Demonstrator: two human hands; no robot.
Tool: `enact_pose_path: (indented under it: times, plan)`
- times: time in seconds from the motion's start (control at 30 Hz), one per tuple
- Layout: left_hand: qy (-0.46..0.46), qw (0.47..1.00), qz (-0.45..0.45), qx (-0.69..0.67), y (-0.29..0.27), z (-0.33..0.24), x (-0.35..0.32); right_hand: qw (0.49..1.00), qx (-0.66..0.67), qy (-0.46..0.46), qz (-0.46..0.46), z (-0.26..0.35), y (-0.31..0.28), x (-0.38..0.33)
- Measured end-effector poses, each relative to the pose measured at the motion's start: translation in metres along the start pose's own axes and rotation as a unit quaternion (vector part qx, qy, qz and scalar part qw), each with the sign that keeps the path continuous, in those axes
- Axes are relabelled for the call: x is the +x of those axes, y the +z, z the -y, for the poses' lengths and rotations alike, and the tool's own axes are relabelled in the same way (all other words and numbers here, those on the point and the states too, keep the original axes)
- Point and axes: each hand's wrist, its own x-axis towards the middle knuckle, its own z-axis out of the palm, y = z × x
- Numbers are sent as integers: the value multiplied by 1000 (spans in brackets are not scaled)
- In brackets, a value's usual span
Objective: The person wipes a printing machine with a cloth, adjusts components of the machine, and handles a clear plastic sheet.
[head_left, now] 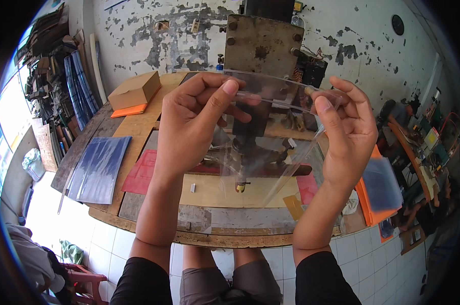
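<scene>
In the head view, the left hand [192,112] pinches the upper left part of a clear plastic piece [280,132] between thumb and curled fingers. The right hand [347,124] pinches its upper right corner, thumb against forefinger, the other fingers loosely raised. The piece hangs stretched between them, above the workbench [245,238] and in front of a metal press [263,43]; whether it is an open pouch or a folded sheet, I cannot tell.

At the back left, a brown cardboard box [133,91] sits with its top closed, contents hidden, on orange material [129,110]. Clear sheets [102,168] lie nearer on the left; more clear sheets [382,185] rest on orange sheets [368,203] at right. By the left wall stands a pale plastic bag [33,162], its contents too blurred to tell.
</scene>
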Motion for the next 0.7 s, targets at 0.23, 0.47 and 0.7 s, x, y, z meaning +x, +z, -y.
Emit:
enact_pose_path:
  times: [0.23,0.47,0.7]
  plan:
    - [-2,1000,-3,3,2,0,-1,1000,-1,3,-7,0,0,-1]
    - [-4,1000,-1,-7,1,0,0,1000,-7,-1,-7,0,-1,-1]
    - [-6,1000,-1,-7,0,2,1,1000,-7,1,-7,-3,0,0]
